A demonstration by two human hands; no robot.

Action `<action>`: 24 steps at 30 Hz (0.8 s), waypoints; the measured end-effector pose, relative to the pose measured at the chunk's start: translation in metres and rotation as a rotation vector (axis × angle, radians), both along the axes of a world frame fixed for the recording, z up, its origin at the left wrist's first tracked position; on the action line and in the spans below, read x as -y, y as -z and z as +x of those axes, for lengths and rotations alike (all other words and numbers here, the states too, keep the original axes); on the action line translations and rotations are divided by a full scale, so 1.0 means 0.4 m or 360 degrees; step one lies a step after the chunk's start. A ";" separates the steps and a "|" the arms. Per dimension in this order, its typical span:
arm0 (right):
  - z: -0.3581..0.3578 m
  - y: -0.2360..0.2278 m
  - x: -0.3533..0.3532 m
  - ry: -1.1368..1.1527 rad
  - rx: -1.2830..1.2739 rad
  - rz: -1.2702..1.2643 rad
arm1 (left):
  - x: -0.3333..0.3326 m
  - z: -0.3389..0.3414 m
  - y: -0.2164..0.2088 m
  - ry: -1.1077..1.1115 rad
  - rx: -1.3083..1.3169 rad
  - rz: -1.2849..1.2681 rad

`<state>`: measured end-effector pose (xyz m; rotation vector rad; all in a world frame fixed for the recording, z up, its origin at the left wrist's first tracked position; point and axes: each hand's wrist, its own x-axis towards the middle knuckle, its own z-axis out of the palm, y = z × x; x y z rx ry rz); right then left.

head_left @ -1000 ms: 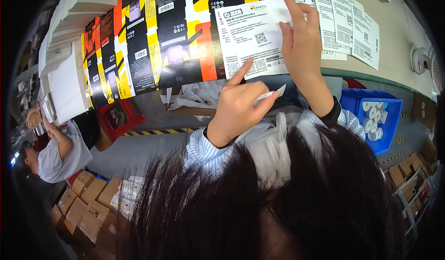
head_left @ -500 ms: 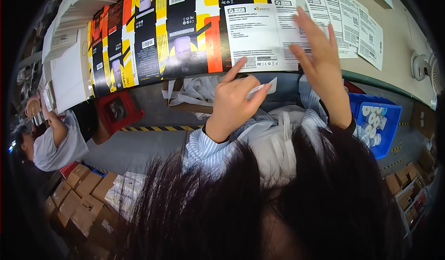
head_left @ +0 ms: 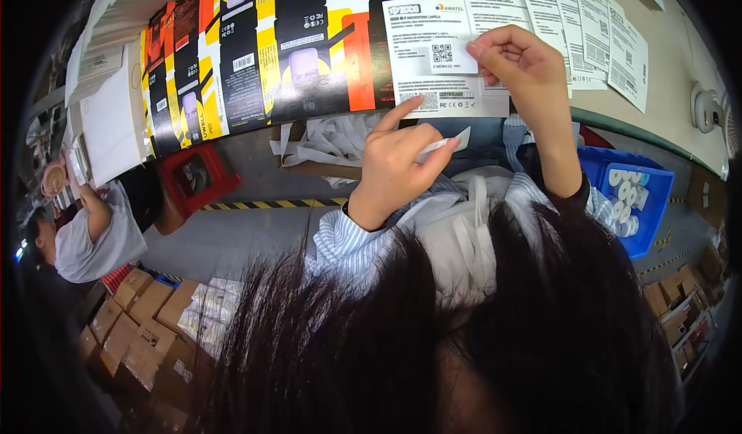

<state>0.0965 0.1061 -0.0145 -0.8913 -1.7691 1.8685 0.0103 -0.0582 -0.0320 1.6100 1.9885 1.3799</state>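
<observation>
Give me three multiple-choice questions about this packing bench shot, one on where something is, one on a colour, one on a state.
1. Where does the left hand point its index finger?
A. lower edge of the white label sheet
B. blue bin
C. floor cartons

2. What colour is the bin holding white rolls?
A. red
B. blue
C. green

3. How is the right hand?
A. flat and open
B. pinching at the sheet
C. hanging idle

A, fingertip meets the sheet's lower edge; B, bin walls are blue; B, fingers curl together on the sheet.
</observation>
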 end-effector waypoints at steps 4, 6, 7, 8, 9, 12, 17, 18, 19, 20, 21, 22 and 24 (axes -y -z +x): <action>-0.009 -0.003 -0.011 -0.0065 0.0212 -0.0041 | -0.001 0.002 0.005 -0.0023 0.0003 -0.0015; -0.010 0.000 -0.011 -0.0060 0.0246 0.0003 | -0.004 0.003 0.004 -0.0022 0.0012 -0.0026; -0.009 0.000 -0.011 -0.0057 0.0275 0.0049 | -0.006 0.004 0.002 -0.0021 0.0018 -0.0034; -0.008 -0.004 -0.014 -0.0051 0.0278 0.0052 | -0.009 0.005 0.001 -0.0015 0.0021 -0.0031; -0.009 -0.006 -0.012 -0.0062 0.0289 0.0077 | -0.008 0.004 -0.001 -0.0028 -0.0003 -0.0024; -0.013 -0.008 -0.008 -0.0071 0.0323 0.0101 | -0.005 0.004 0.003 -0.0043 -0.0025 -0.0018; -0.011 0.009 -0.002 -0.0077 0.0349 0.0072 | 0.003 0.009 0.020 -0.0044 -0.0015 -0.0014; -0.010 0.004 -0.003 -0.0075 0.0358 0.0085 | 0.001 0.009 0.017 -0.0038 -0.0018 -0.0010; -0.009 0.001 -0.002 -0.0074 0.0367 0.0096 | 0.001 0.009 0.016 -0.0034 -0.0020 -0.0007; -0.009 0.001 -0.001 -0.0072 0.0368 0.0095 | 0.001 0.010 0.017 -0.0032 -0.0020 -0.0008; -0.011 -0.001 -0.001 -0.0066 0.0377 0.0128 | -0.001 0.009 0.016 -0.0029 -0.0023 -0.0001; -0.012 -0.003 -0.001 -0.0060 0.0387 0.0161 | -0.002 0.008 0.015 -0.0026 -0.0026 0.0006; -0.015 -0.002 0.001 -0.0051 0.0373 0.0189 | -0.003 0.006 0.014 -0.0025 -0.0025 0.0002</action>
